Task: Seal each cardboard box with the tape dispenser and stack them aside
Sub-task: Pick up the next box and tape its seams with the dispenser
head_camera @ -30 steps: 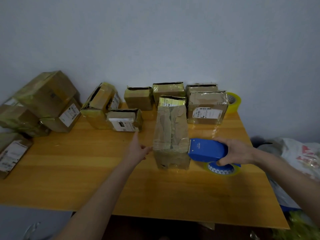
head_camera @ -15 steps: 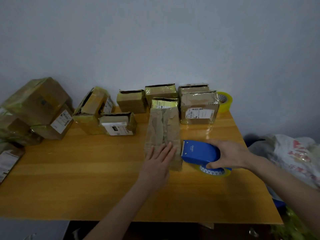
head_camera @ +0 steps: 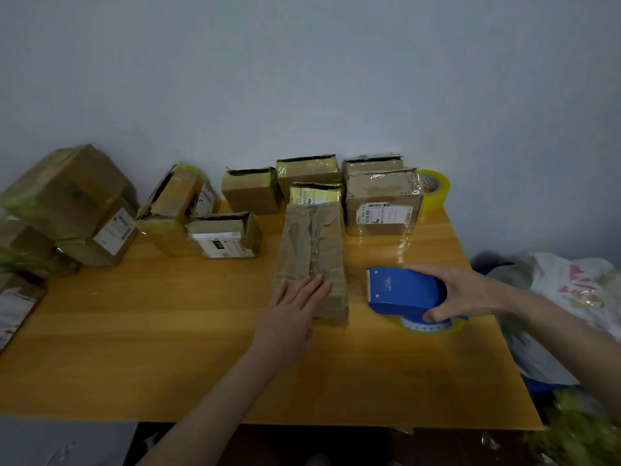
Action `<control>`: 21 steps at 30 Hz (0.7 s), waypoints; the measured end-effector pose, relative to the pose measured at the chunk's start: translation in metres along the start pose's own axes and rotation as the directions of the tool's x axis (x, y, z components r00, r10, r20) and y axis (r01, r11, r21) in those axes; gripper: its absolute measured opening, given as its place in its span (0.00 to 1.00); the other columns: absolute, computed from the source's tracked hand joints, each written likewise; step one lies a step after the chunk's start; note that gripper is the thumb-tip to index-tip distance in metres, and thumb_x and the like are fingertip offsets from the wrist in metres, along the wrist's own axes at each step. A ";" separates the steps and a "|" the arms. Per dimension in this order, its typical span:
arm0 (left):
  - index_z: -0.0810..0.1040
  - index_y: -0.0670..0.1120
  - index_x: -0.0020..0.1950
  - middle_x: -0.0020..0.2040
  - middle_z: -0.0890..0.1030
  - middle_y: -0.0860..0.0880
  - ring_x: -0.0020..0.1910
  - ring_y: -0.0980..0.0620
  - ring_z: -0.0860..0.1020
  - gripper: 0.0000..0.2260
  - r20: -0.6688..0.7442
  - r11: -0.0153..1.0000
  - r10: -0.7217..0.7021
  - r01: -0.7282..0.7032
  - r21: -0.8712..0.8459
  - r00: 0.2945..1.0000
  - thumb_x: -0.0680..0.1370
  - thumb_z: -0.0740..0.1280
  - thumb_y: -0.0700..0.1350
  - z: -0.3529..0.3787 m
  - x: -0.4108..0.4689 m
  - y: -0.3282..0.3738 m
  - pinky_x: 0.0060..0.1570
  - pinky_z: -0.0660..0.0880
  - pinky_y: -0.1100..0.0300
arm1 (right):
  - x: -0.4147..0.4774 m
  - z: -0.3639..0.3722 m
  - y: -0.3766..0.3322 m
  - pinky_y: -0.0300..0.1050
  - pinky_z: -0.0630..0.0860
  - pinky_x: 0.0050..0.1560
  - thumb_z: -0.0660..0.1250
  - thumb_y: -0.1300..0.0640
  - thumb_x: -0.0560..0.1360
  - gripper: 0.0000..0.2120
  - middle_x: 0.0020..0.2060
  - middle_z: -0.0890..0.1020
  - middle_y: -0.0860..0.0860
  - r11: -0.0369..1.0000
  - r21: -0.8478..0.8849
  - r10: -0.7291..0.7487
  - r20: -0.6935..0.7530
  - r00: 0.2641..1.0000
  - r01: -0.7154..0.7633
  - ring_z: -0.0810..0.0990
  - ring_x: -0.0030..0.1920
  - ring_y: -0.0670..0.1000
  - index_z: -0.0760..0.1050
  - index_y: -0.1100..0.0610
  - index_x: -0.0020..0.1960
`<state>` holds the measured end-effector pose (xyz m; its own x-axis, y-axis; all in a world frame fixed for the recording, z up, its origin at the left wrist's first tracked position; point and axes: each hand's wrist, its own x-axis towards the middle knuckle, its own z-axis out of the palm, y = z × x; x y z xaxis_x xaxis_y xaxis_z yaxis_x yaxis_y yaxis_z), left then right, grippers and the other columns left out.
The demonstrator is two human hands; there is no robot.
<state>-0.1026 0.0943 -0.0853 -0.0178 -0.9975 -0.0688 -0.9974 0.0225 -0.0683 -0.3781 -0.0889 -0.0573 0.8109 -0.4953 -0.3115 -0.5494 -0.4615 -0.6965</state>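
At the far left of the yellow wooden table (head_camera: 151, 348) sits a heap of taped brown cardboard boxes (head_camera: 67, 203), some tilted against one another. Along the wall to its right stand several small cardboard boxes with torn, open tops (head_camera: 250, 190).

In the middle lies the long brown cardboard box (head_camera: 311, 250), covered in wrinkled tape, its length running away from the person. The left hand (head_camera: 292, 314) lies flat on its near end, fingers straight, pressing down without gripping.

Just to the right, with a gap to the box's side, is the blue tape dispenser (head_camera: 403, 292), its cutting edge turned toward the box and its roll low against the table. The right hand (head_camera: 467, 290) is wrapped around its rear, fingers curled under. Whether a strand of tape bridges the gap I cannot tell.

At the back right corner stands a spare roll of yellowish clear tape (head_camera: 433, 190), and off the edge lies a white plastic bag (head_camera: 571, 290).

Held only by a flat palm, the long box may skid or swing if tape is pulled sideways. A slack strand could fold onto itself or stick to the tabletop. The leaning heap looks likely to slide when another box is set on it
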 end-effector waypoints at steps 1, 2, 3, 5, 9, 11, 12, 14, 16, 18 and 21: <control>0.35 0.55 0.76 0.78 0.40 0.55 0.76 0.56 0.39 0.36 -0.003 1.000 0.001 -0.001 -0.001 1.000 0.79 0.59 0.50 -0.001 0.000 0.000 0.75 0.36 0.50 | -0.003 -0.005 0.002 0.33 0.75 0.49 0.76 0.54 0.66 0.37 0.58 0.75 0.39 0.999 -0.032 0.030 0.008 1.000 -0.030 0.76 0.55 0.40 0.60 0.22 0.58; 0.37 0.55 0.77 0.78 0.41 0.55 0.77 0.55 0.41 0.35 -0.004 1.000 0.002 -0.002 -0.004 1.000 0.79 0.59 0.50 -0.002 0.001 0.000 0.75 0.37 0.50 | -0.004 -0.008 0.004 0.33 0.75 0.49 0.76 0.53 0.66 0.37 0.58 0.75 0.40 0.996 -0.065 0.066 0.018 0.998 -0.065 0.76 0.55 0.42 0.59 0.25 0.61; 0.39 0.55 0.78 0.79 0.42 0.55 0.77 0.55 0.42 0.35 -0.006 1.000 0.002 -0.002 -0.008 1.000 0.79 0.59 0.51 -0.003 0.002 0.000 0.75 0.38 0.49 | -0.004 -0.009 0.003 0.33 0.74 0.48 0.76 0.52 0.66 0.37 0.58 0.75 0.40 0.990 -0.106 0.099 0.028 0.995 -0.095 0.76 0.54 0.43 0.59 0.28 0.64; 0.39 0.55 0.78 0.79 0.43 0.55 0.77 0.56 0.42 0.35 -0.009 1.000 -0.005 0.005 -0.018 1.000 0.79 0.59 0.51 -0.003 0.003 0.001 0.75 0.39 0.49 | 0.000 -0.006 -0.005 0.35 0.73 0.47 0.74 0.49 0.67 0.38 0.54 0.76 0.40 0.968 -0.214 0.147 0.047 0.988 -0.133 0.76 0.52 0.44 0.59 0.34 0.70; 0.36 0.57 0.76 0.78 0.42 0.55 0.77 0.56 0.41 0.36 -0.008 1.000 -0.013 0.013 -0.015 1.000 0.79 0.59 0.52 -0.001 0.003 -0.001 0.75 0.38 0.49 | 0.020 0.006 -0.032 0.45 0.75 0.46 0.72 0.45 0.67 0.34 0.49 0.76 0.43 0.897 -0.421 0.183 0.075 0.980 -0.135 0.75 0.49 0.48 0.62 0.40 0.69; 0.35 0.57 0.76 0.78 0.42 0.56 0.77 0.56 0.41 0.36 -0.009 1.000 -0.010 0.010 -0.024 1.000 0.79 0.59 0.52 0.001 0.003 -0.001 0.75 0.37 0.50 | 0.030 0.008 -0.042 0.47 0.76 0.46 0.71 0.44 0.67 0.34 0.48 0.76 0.44 0.863 -0.482 0.221 0.087 0.971 -0.153 0.75 0.49 0.50 0.62 0.40 0.69; 0.35 0.57 0.75 0.78 0.42 0.56 0.77 0.56 0.41 0.37 -0.011 0.999 -0.009 0.008 -0.033 1.000 0.79 0.60 0.51 0.001 0.004 -0.001 0.75 0.36 0.50 | 0.033 0.008 -0.046 0.48 0.77 0.48 0.71 0.44 0.66 0.34 0.49 0.76 0.45 0.856 -0.489 0.243 0.098 0.965 -0.166 0.76 0.49 0.51 0.62 0.40 0.69; 0.36 0.57 0.76 0.78 0.43 0.56 0.77 0.56 0.41 0.37 -0.022 0.999 -0.008 0.007 -0.049 1.000 0.78 0.60 0.50 0.000 0.005 0.000 0.74 0.35 0.51 | 0.042 0.007 -0.053 0.51 0.78 0.50 0.71 0.44 0.66 0.34 0.50 0.77 0.46 0.853 -0.487 0.277 0.114 0.954 -0.189 0.76 0.49 0.52 0.63 0.40 0.68; 0.38 0.57 0.77 0.78 0.42 0.56 0.77 0.56 0.41 0.36 -0.041 0.999 -0.011 0.009 -0.049 0.999 0.78 0.60 0.50 0.001 0.003 -0.001 0.74 0.34 0.51 | 0.050 0.007 -0.060 0.49 0.78 0.47 0.71 0.43 0.65 0.33 0.49 0.77 0.45 0.825 -0.525 0.302 0.102 0.948 -0.206 0.76 0.49 0.52 0.65 0.41 0.67; 0.35 0.58 0.75 0.78 0.41 0.56 0.77 0.56 0.40 0.36 -0.036 0.999 -0.005 0.003 -0.048 0.999 0.78 0.59 0.50 0.002 0.001 -0.001 0.74 0.34 0.51 | 0.056 0.015 -0.062 0.43 0.73 0.39 0.70 0.40 0.64 0.30 0.46 0.77 0.46 0.731 -0.658 0.313 0.086 0.946 -0.182 0.76 0.46 0.51 0.69 0.42 0.65; 0.31 0.58 0.73 0.78 0.39 0.56 0.77 0.55 0.39 0.37 -0.051 0.998 0.006 -0.009 -0.054 0.999 0.78 0.58 0.49 0.004 0.000 -0.003 0.74 0.33 0.51 | 0.059 0.021 -0.049 0.42 0.72 0.36 0.70 0.41 0.63 0.29 0.41 0.77 0.43 0.796 -0.561 0.341 0.105 0.934 -0.227 0.77 0.44 0.49 0.71 0.42 0.64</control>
<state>-0.0998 0.0942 -0.0897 -0.0276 -0.9994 -0.0185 -0.9995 0.0278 -0.0134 -0.2988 -0.0799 -0.0554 0.5915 -0.5425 -0.5965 -0.7345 -0.6677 -0.1212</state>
